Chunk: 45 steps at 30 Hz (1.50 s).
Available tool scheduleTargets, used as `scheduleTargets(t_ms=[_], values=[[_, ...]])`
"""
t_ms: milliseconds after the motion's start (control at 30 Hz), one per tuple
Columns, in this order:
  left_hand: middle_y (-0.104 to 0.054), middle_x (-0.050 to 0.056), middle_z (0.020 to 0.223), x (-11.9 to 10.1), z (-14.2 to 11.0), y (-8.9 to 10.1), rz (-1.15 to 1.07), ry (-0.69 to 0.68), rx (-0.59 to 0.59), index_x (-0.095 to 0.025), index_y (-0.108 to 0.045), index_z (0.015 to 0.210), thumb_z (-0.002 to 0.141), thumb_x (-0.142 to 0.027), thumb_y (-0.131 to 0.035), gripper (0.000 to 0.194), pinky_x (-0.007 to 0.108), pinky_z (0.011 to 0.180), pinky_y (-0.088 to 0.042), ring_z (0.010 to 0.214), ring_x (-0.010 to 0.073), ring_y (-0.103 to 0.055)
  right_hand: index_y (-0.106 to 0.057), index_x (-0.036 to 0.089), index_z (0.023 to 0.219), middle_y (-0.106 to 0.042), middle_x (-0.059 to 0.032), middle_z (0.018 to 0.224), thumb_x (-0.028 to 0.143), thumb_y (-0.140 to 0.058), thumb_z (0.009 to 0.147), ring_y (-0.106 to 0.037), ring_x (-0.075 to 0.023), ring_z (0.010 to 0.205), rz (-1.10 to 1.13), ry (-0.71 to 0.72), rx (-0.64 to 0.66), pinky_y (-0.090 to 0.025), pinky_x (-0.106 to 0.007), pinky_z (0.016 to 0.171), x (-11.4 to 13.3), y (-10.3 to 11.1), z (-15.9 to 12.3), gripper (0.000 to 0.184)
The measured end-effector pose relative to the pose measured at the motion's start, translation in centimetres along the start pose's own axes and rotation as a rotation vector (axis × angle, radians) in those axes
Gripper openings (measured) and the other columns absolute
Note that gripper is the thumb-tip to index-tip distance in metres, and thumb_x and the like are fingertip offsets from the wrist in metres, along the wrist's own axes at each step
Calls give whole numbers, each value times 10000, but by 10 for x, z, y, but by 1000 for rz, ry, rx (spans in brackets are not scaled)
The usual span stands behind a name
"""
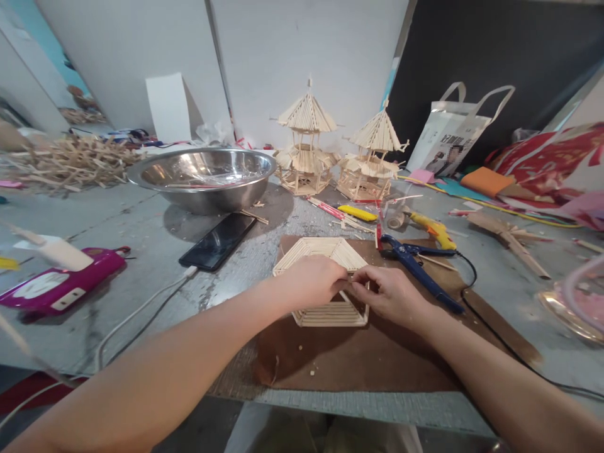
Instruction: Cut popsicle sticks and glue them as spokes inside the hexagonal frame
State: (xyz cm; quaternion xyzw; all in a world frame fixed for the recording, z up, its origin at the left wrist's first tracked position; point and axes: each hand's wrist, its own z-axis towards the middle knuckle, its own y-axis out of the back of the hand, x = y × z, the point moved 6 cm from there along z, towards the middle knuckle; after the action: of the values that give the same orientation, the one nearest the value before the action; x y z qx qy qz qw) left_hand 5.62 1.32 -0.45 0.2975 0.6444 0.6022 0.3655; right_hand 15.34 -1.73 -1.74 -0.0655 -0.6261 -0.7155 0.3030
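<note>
A hexagonal piece built of pale wooden sticks (330, 316) lies flat on a brown board (349, 365). Its front and back sections are filled with parallel sticks, while a gap shows near the right middle. Over its centre, my left hand (314, 283) is closed, fingertips pinched together. My right hand (389, 292) meets it from the right, thumb and forefinger also pinched over the piece's right side. Both sets of fingertips nearly touch; whatever small thing is between them is hidden.
Two stick pagodas (306, 160) (370, 167) stand behind, near a steel bowl (202, 195). A phone (219, 242) lies left of the board. Blue-handled cutters (419, 270), a yellow glue gun (431, 229) and a yellow knife (357, 212) lie rightward. A purple power strip (70, 286) sits far left.
</note>
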Motion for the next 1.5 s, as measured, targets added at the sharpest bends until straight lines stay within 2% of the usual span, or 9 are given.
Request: scheduleTargets(t_ms=[300,467,567,667,800,1000,1167,1267,1500], values=[[-572,38,749,-11,-4,10,178,-86,-181,-155,-532,781,757,-189,-361,175,246,532,-371,660,158,-537,-541,180,767,-570,10,638,299,-422,741,-478,-90,540,89,-41,-135,-353,-197,509,-2,14,2,170],[-583,25,738,2,-1,19,75,-21,-311,-158,-540,739,803,-236,-308,253,238,578,-359,693,138,-529,-547,207,788,-599,-24,696,475,-354,743,-525,-147,615,-206,-280,-180,-351,-249,534,-39,53,-3,333],[-568,15,683,12,0,23,6,23,-357,-153,-533,685,812,-264,-296,291,224,569,-339,652,115,-505,-570,218,714,-603,-64,720,579,-372,672,-537,-200,631,-501,-512,-33,-321,-274,492,-79,69,-14,414],[-534,-3,627,17,1,23,-65,35,-374,-153,-525,655,810,-261,-303,291,212,543,-315,589,89,-463,-565,198,609,-605,-92,715,599,-460,584,-542,-224,621,-599,-571,204,-307,-283,473,-104,62,-20,415],[-491,-16,582,18,0,25,-153,25,-397,-146,-514,636,809,-249,-303,292,203,516,-293,536,70,-412,-576,188,607,-603,-87,698,498,-463,628,-547,-200,609,-581,-564,208,-302,-266,466,-109,56,-17,330],[-464,-19,574,20,-2,31,-325,12,-440,-134,-498,622,808,-258,-322,285,186,524,-312,541,63,-397,-547,189,593,-566,-34,537,491,-397,689,-513,-142,488,-250,-579,-49,-331,-252,453,-99,80,-12,351],[-472,-18,585,23,-2,34,-400,62,-449,-135,-525,655,800,-273,-344,269,188,555,-339,568,68,-419,-436,195,578,-445,47,417,496,-528,607,-369,-70,318,401,-536,-312,-260,-217,333,-88,90,-16,316],[-496,-5,642,25,-1,33,-460,57,-462,-134,-536,675,799,-278,-350,266,198,597,-363,617,75,-444,-412,208,627,-403,63,425,420,-544,615,-339,-66,319,720,-416,-458,-237,-219,331,-83,89,-15,250],[-488,59,1014,26,-1,31,-631,-4,-482,-137,-555,688,786,-302,-379,261,263,839,-343,987,125,-435,-446,223,718,-295,67,377,349,-346,713,-315,-89,342,947,-228,-316,-286,-247,405,-59,69,-10,161]])
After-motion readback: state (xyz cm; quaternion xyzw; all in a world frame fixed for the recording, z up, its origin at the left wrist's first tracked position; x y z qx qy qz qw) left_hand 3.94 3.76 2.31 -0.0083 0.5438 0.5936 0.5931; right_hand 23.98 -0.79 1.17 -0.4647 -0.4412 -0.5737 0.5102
